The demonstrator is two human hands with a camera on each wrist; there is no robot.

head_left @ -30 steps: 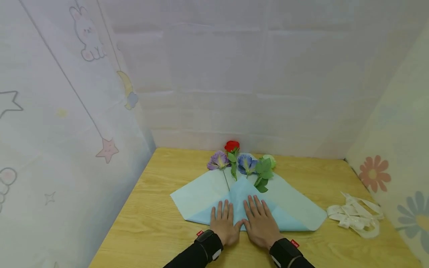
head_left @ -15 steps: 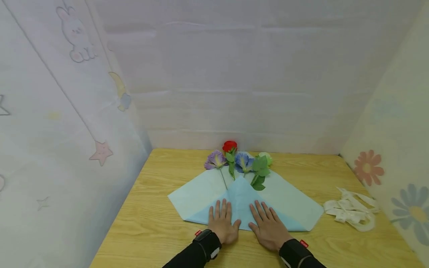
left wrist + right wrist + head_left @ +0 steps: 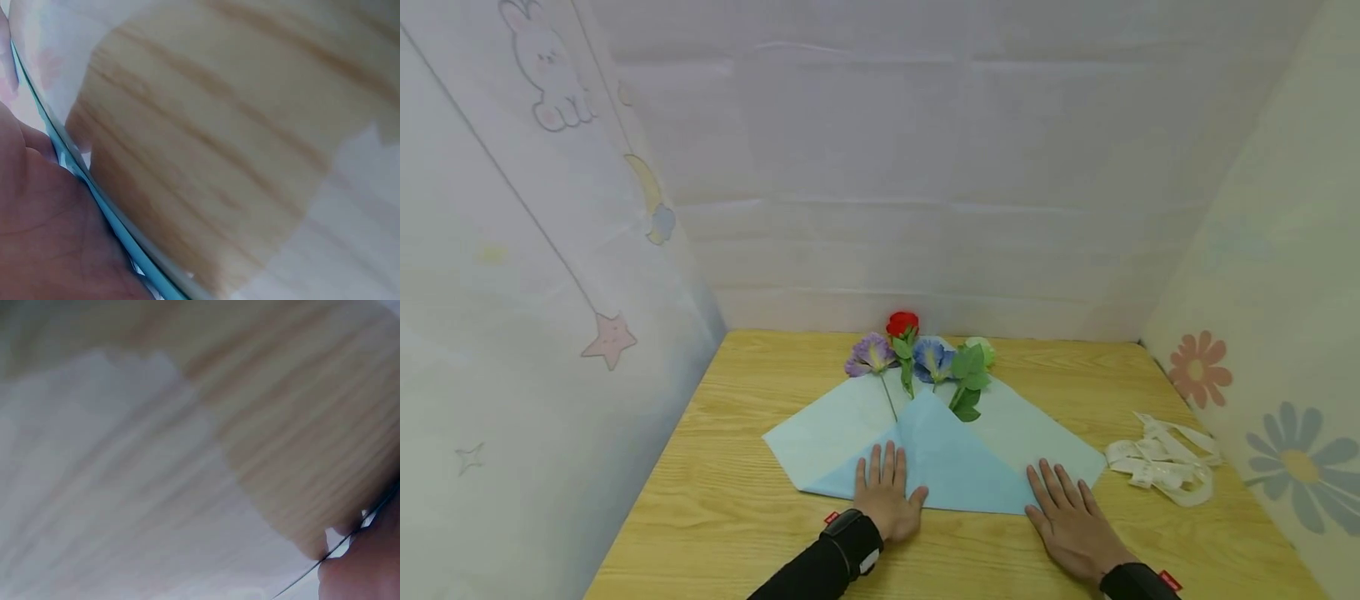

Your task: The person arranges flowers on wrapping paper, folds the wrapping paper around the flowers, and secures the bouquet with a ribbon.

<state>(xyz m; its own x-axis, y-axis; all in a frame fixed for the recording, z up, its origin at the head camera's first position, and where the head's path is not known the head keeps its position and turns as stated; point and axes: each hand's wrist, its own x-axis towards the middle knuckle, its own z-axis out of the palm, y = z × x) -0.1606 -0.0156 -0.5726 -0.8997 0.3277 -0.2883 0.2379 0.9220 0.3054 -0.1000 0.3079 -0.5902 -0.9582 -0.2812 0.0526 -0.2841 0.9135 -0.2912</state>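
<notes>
The left hand (image 3: pixel 889 502) lies palm down on the folded blue paper (image 3: pixel 972 477), with straight fingers slightly apart and thumb spread to the side. The right hand (image 3: pixel 1075 525) rests likewise at the paper's right part, its straight fingers a little spread. The paper is on the wooden table (image 3: pixel 700 475), below the flower heads (image 3: pixel 933 362).

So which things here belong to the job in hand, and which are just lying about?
Likely part of the job:
blue paper, under left grip and right grip
red flower, purple flower, blue flower, pale green flower, at the paper's far edge

Lying about, or backdrop:
white ribbon, untouched to the right, perhaps for later
wall sheets
</notes>
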